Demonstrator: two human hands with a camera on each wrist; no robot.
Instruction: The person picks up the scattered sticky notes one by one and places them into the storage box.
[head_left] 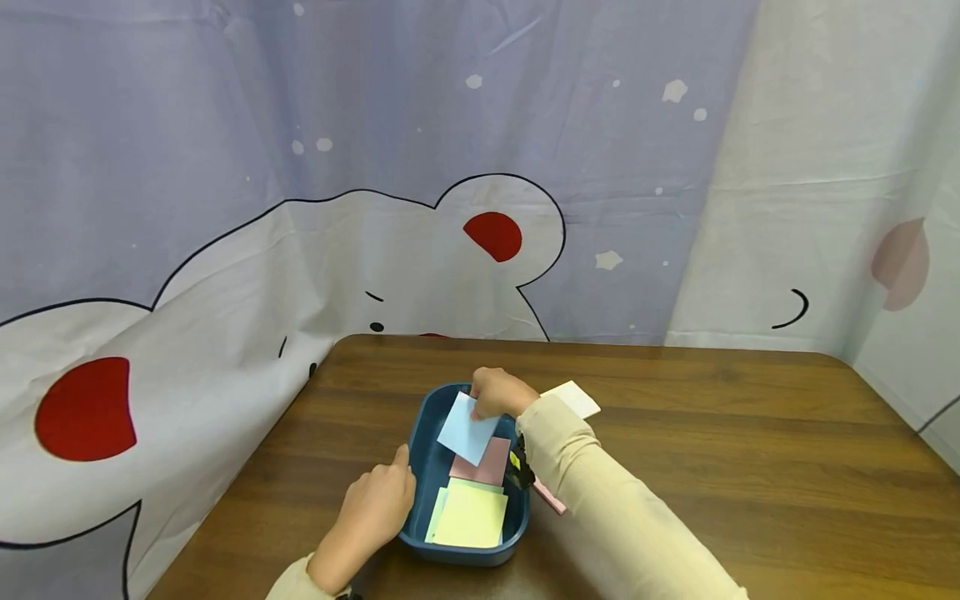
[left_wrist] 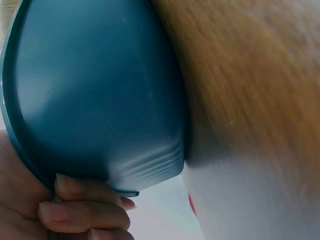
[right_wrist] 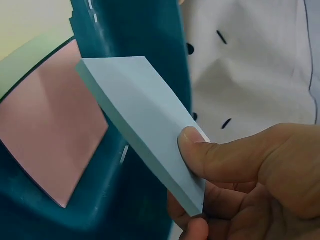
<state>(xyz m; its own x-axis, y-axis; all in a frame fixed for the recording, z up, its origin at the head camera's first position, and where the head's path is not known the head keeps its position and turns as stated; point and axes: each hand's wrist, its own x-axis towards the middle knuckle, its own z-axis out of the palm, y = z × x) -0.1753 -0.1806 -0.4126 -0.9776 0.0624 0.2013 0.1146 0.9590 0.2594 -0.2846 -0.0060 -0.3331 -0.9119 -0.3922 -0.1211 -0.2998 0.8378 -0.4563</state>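
Foreground: your left sleeve [head_left: 295, 581]. Your left hand [head_left: 375, 504], fingers curled, grips the blue box [head_left: 433, 450] by its rim at 9 o'clock. Inside, a yellow pad [head_left: 471, 517] lies at 6 o'clock; above the box, towards 12 o'clock, your right hand [head_left: 502, 394] pinches a light-blue pad [head_left: 460, 429] between thumb and fingers.

Apparently no readable lettering anywhere.

There are one left hand [head_left: 377, 502], one right hand [head_left: 498, 392], one bin [head_left: 429, 442], one table [head_left: 720, 467], one blue pad [head_left: 463, 429], two pink pads [head_left: 487, 463], one yellow pad [head_left: 471, 517], one whitish pad [head_left: 576, 400]; green pads [right_wrist: 37, 55], partly covered, number unclear
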